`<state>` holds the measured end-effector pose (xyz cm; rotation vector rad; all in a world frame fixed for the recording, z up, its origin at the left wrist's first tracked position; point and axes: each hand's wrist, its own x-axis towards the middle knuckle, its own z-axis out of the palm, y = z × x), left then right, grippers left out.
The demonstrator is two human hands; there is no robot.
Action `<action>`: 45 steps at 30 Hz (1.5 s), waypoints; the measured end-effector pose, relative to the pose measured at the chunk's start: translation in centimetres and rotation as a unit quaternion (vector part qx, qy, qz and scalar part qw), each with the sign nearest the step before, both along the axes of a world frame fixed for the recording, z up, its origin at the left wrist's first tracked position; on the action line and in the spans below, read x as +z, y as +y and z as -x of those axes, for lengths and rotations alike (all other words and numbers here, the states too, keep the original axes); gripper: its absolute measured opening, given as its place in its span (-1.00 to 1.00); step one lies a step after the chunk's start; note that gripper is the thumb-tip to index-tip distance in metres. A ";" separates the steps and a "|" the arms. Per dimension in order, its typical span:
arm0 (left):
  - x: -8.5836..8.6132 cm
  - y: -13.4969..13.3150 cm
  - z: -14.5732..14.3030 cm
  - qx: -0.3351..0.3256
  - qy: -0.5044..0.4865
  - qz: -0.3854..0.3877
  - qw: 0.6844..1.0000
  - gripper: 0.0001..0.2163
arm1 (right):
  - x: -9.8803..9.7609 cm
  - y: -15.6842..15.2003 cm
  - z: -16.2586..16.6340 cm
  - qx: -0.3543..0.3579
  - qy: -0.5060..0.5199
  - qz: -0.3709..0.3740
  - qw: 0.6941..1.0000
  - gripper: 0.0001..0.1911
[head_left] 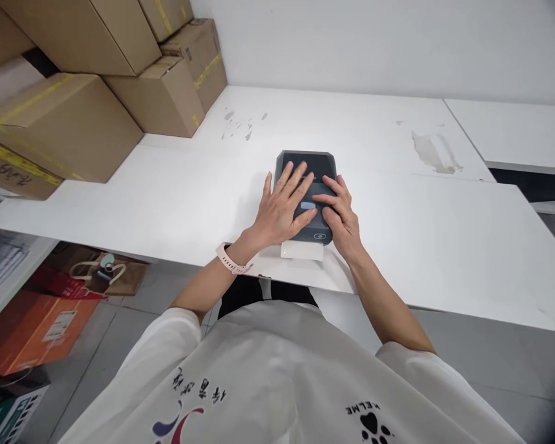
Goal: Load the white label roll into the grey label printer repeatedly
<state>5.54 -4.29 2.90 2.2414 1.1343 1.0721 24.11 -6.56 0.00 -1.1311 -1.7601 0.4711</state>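
Observation:
A dark grey label printer (308, 231) stands on the white table in front of me, near its front edge. A white strip of paper (303, 250) sticks out from the printer's near side and lies over the tabletop. My left hand (284, 206) lies flat across the left and middle of the printer's top, fingers spread. Against the right edge of the top rests my right hand (342, 216), its fingers apart and slightly bent. Both hands touch the printer, covering much of its top. A pale pink band (232, 259) is round my left wrist.
Cardboard boxes (69, 123) with yellow tape are stacked on the table's left end. The white table (398, 234) has worn patches and meets a wall behind. On the floor to the left are an orange box (37, 330) and a paper bag (127, 277).

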 end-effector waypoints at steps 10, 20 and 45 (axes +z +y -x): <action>-5.1 -10.2 -0.3 0.075 -0.308 0.464 0.827 -0.46 | -0.3 -0.1 0.4 -0.014 -0.024 -0.060 0.998 -0.58; -2.9 -8.5 -1.2 0.043 -0.378 0.503 0.776 -0.52 | 0.6 -0.7 0.7 -0.045 -0.111 -0.060 0.991 -0.60; -3.6 -8.3 2.0 0.074 -0.284 0.257 0.921 -0.43 | -3.0 -3.3 1.7 -0.114 0.141 0.044 0.982 -0.34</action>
